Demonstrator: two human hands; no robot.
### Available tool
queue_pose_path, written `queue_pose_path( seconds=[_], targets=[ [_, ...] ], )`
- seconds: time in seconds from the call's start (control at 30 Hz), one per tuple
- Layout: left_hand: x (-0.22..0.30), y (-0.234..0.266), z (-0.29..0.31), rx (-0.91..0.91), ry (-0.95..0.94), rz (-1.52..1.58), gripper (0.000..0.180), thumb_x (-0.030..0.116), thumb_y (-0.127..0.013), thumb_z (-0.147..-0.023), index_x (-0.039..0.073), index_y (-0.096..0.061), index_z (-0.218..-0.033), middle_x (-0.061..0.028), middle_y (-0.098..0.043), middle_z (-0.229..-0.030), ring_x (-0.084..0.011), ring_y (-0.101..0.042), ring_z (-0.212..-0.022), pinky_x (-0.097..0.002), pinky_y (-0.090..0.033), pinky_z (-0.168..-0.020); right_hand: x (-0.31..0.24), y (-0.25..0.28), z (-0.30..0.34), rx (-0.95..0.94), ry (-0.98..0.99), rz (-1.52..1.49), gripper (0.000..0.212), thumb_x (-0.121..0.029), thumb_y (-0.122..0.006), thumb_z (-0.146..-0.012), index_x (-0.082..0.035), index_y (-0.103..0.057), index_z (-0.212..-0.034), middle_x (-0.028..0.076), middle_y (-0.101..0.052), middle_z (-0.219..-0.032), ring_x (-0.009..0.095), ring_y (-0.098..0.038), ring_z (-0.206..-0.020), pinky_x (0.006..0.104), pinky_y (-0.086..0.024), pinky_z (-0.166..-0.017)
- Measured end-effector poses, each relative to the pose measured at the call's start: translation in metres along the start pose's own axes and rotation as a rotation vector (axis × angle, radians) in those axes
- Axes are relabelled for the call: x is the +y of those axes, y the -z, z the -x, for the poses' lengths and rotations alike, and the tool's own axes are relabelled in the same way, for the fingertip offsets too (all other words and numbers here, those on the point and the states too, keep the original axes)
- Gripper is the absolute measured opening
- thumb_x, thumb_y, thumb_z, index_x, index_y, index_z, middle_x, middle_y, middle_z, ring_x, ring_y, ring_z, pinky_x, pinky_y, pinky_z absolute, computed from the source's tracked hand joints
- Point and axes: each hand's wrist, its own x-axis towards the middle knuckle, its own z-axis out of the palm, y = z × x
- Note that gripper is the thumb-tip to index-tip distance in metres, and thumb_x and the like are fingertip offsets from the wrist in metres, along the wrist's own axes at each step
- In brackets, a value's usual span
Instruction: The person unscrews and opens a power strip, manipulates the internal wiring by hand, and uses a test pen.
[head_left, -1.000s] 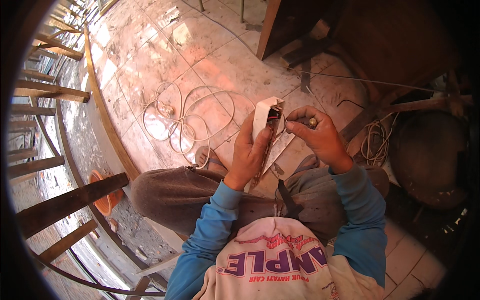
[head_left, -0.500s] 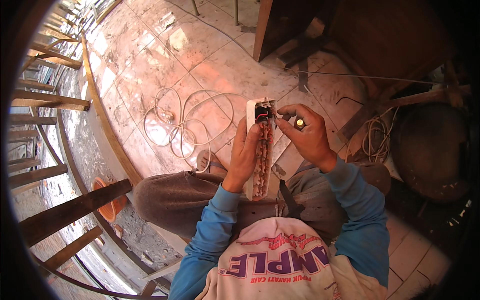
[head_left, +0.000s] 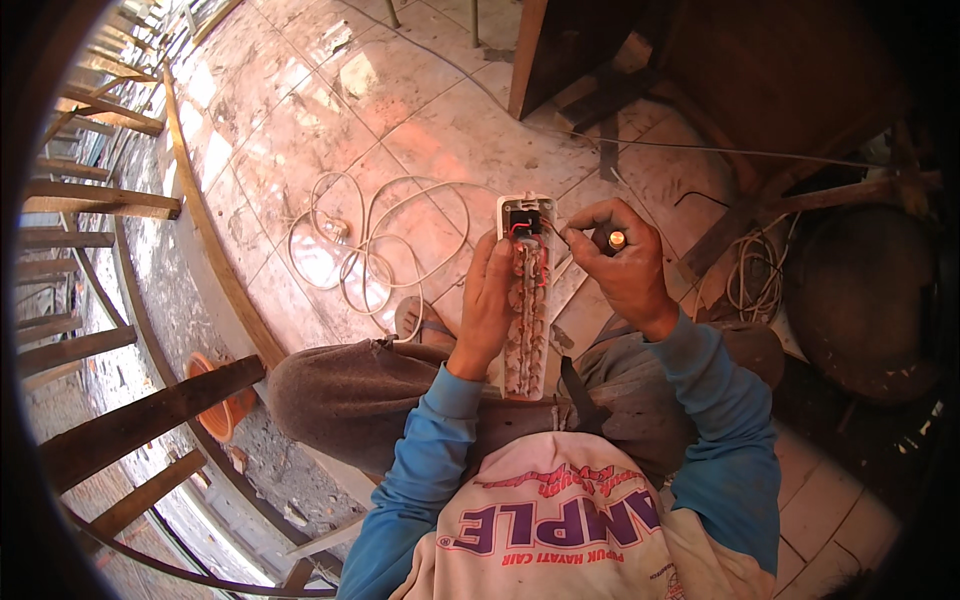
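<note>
Now L hand [head_left: 487, 300] grips open power strip [head_left: 525, 300]; R hand [head_left: 622, 265] pinches small tool [head_left: 616, 240]

The left hand [head_left: 490, 305] clasps a long white plastic power strip [head_left: 525, 300], opened so its metal contact rails and red wiring show, upright over the lap. The right hand [head_left: 625, 265] pinches a small metal-tipped tool [head_left: 616, 240] beside the strip's top end. A loose white cable [head_left: 370, 250] coils on the pale tiled floor [head_left: 440, 130] ahead, near an orange bowl [head_left: 220, 405].
</note>
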Motion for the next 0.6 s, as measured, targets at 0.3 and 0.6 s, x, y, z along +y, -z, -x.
queue_pose_path(
  seconds=[0.3,0.6],
  targets=[
    [-0.005,-0.001,-0.001,-0.001,0.095,0.126,0.037,0.034,-0.042,-0.105,0.003,-0.051,-0.124,-0.0004,-0.062,-0.095,-0.0041,-0.058,-0.078,-0.0197,-0.049,-0.065,-0.009,0.007,-0.005,-0.047,0.245,0.236,0.014,0.000,-0.069,-0.083,-0.001,-0.069,-0.096,0.009,-0.067,-0.087,0.018,-0.064,-0.074,0.0290,-0.049,-0.064],
    [-0.022,0.011,-0.005,-0.067,0.039,-0.017,0.045,0.036,-0.043,-0.104,0.003,-0.046,-0.134,-0.0063,-0.062,-0.112,-0.0119,-0.062,-0.097,-0.0263,-0.053,-0.081,-0.011,0.010,-0.005,-0.084,0.318,0.357,0.014,0.000,-0.069,-0.082,-0.002,-0.066,-0.095,0.011,-0.065,-0.090,0.027,-0.065,-0.079,0.0346,-0.051,-0.068]
  ],
)
